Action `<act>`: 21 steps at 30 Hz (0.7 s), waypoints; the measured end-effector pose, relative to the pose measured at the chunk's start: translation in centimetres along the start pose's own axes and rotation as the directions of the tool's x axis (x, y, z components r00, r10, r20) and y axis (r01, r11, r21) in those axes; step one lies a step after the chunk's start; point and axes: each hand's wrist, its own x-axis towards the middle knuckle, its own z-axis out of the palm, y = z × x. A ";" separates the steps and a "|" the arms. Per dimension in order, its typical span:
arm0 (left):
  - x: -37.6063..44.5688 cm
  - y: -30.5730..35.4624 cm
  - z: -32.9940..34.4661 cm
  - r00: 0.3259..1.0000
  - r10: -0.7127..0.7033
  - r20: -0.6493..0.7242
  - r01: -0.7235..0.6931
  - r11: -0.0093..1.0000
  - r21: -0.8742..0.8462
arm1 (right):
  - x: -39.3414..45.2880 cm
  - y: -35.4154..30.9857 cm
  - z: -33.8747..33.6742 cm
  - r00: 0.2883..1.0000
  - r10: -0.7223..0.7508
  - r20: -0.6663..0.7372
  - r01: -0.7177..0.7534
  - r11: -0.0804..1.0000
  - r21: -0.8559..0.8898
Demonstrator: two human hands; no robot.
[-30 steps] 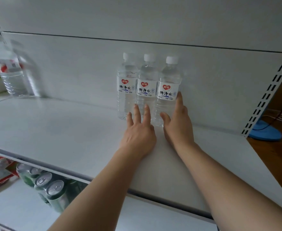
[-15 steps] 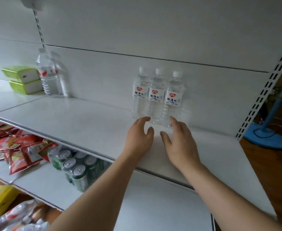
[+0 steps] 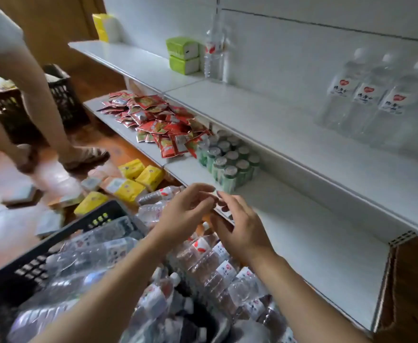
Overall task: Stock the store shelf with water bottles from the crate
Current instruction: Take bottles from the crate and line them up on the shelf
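Head cam, left hand (image 3: pixel 187 210) and right hand (image 3: pixel 240 229) empty w/ fingers loosely curled, close together above black crate (image 3: pixel 30 266) of water bottles (image 3: pixel 213 266), three bottles (image 3: pixel 368 105) upright at rear of upper shelf (image 3: pixel 265 112), green cans (image 3: pixel 227 159) on shelf below.

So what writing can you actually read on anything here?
None can be quoted for sure.
Three shelf bottles: red heart logo above dark characters, too blurred to read.
Crate bottles: the same sort of label, blurred.
Red snack packets, yellow packs: print too small.
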 end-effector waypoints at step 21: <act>-22.2 -14.2 -12.2 0.831 -0.532 -0.160 0.550 0.830 0.097 | -10.6 -10.8 18.2 0.772 0.091 0.629 -0.241 0.958 0.156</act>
